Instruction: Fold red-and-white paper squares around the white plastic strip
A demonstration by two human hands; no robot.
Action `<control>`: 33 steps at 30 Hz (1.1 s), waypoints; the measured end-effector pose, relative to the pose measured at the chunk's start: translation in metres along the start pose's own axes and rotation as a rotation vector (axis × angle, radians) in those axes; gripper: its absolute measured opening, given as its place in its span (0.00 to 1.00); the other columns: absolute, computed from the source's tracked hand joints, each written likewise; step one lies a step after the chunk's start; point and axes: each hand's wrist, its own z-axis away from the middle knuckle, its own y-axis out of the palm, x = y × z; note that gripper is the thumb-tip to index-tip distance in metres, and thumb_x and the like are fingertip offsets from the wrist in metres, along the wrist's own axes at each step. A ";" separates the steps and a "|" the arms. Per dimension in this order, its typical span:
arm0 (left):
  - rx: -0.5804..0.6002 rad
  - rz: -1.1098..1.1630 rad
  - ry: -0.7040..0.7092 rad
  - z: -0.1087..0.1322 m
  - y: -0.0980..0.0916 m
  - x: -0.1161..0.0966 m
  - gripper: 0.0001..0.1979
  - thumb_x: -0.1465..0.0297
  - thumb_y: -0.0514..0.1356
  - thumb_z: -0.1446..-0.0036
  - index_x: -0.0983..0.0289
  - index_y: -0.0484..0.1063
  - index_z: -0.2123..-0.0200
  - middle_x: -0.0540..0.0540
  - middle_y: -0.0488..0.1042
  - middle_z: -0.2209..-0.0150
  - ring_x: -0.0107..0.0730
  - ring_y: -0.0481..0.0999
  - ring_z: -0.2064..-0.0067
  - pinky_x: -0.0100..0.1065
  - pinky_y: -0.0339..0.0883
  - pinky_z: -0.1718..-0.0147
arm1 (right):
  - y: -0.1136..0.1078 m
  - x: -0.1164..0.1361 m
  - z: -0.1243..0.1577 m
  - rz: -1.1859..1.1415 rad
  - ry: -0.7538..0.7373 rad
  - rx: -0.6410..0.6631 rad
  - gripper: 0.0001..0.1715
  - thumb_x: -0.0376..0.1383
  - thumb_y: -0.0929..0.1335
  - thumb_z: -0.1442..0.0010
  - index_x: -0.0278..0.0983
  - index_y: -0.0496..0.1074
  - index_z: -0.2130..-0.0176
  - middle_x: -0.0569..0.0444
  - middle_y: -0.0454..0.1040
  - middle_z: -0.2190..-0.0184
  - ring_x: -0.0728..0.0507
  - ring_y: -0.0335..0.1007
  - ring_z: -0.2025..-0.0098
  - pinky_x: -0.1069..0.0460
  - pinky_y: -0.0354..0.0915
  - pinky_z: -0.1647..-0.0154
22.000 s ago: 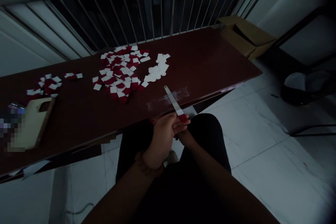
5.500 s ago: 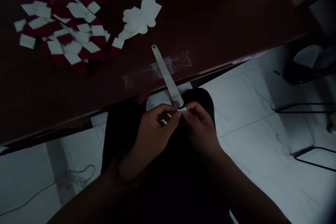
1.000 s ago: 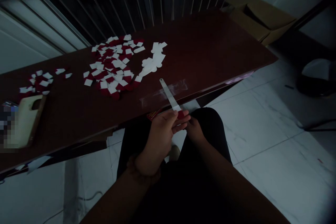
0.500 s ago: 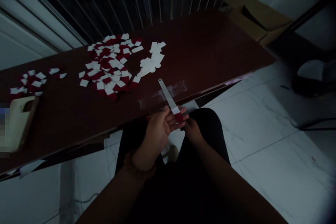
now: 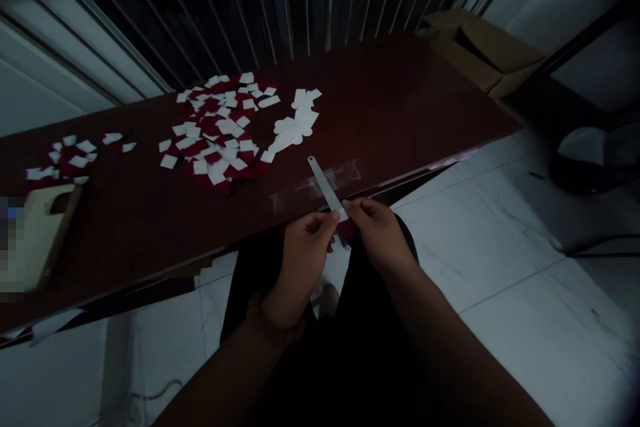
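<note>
The left hand (image 5: pixel 305 260) and the right hand (image 5: pixel 377 233) are held close together just off the edge of the dark red-brown surface (image 5: pixel 400 87), their fingertips nearly meeting at the lower end of a narrow metal strip (image 5: pixel 323 183). A small red-and-white piece (image 5: pixel 346 228) is seen at that end, between the hands. Whether it or the strip is gripped by either hand cannot be told, as the contact is partly hidden by the fingers. The strip is angled out over the edge, and a whitish smear (image 5: pixel 334 175) on the surface is crossed by it. Farther off, a loose heap of red-and-white squares (image 5: pixel 215 137) and a cluster of white cut-out pieces (image 5: pixel 295 121) are spread on the surface, with a smaller heap (image 5: pixel 65 161) to the left near a pale board (image 5: pixel 47 233). The step in hand is judged to be the handling of that single piece at the strip's end; a steady pinch on it appears to be called for.
</note>
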 end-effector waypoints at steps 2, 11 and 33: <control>-0.023 0.068 -0.016 0.001 0.003 0.002 0.17 0.59 0.69 0.45 0.64 0.74 0.78 0.48 0.68 0.79 0.22 0.64 0.77 0.26 0.57 0.78 | 0.001 0.001 -0.001 0.027 -0.027 -0.020 0.19 0.49 0.75 0.41 0.37 0.75 0.72 0.60 0.69 0.79 0.49 0.62 0.76 0.54 0.60 0.73; -0.098 0.240 -0.193 0.008 -0.002 0.008 0.19 0.54 0.72 0.48 0.65 0.80 0.70 0.49 0.70 0.73 0.21 0.64 0.75 0.25 0.54 0.79 | -0.011 -0.004 0.003 0.119 0.009 -0.036 0.18 0.51 0.75 0.42 0.38 0.79 0.67 0.58 0.75 0.75 0.47 0.67 0.73 0.53 0.62 0.71; 0.002 -0.815 0.661 -0.018 -0.070 -0.076 0.07 0.65 0.62 0.35 0.56 0.82 0.61 0.56 0.83 0.61 0.41 0.78 0.61 0.39 0.69 0.57 | -0.050 -0.110 0.016 0.584 -0.145 -0.018 0.19 0.48 0.64 0.33 0.40 0.75 0.66 0.54 0.74 0.76 0.42 0.70 0.73 0.49 0.62 0.70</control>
